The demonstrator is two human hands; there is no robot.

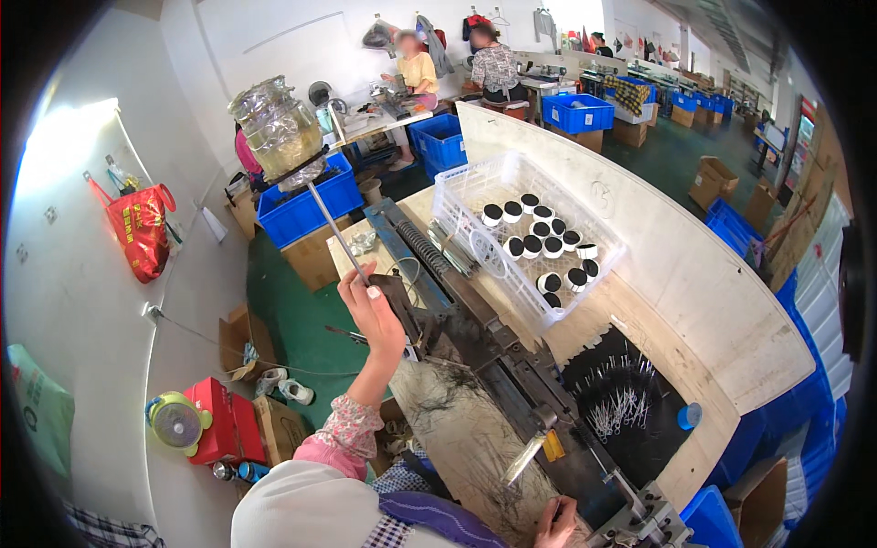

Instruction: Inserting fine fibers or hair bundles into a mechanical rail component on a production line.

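Note:
My left hand (373,315) is closed around the lower part of a metal lever rod (333,219) on the bench machine. At the rod's upper end sits a bulky weight wrapped in clear plastic (279,128). The long dark machine (512,365) runs diagonally across the bench, with a coil spring (422,239) at its far end. My right hand (555,522) is low in view beside the machine's near end, by a metal fixture (644,516). Its fingers are curled; whatever they may hold is hidden. Many thin metal pieces (621,406) lie on a black mat to the right.
A clear plastic crate (548,315) holds several white rolls with black tops. A curved white board (639,219) edges the bench, and a small blue cap (690,416) lies near the mat. Blue bins (306,205) stand beyond. Two people work at far tables. A red box (224,425) is at left.

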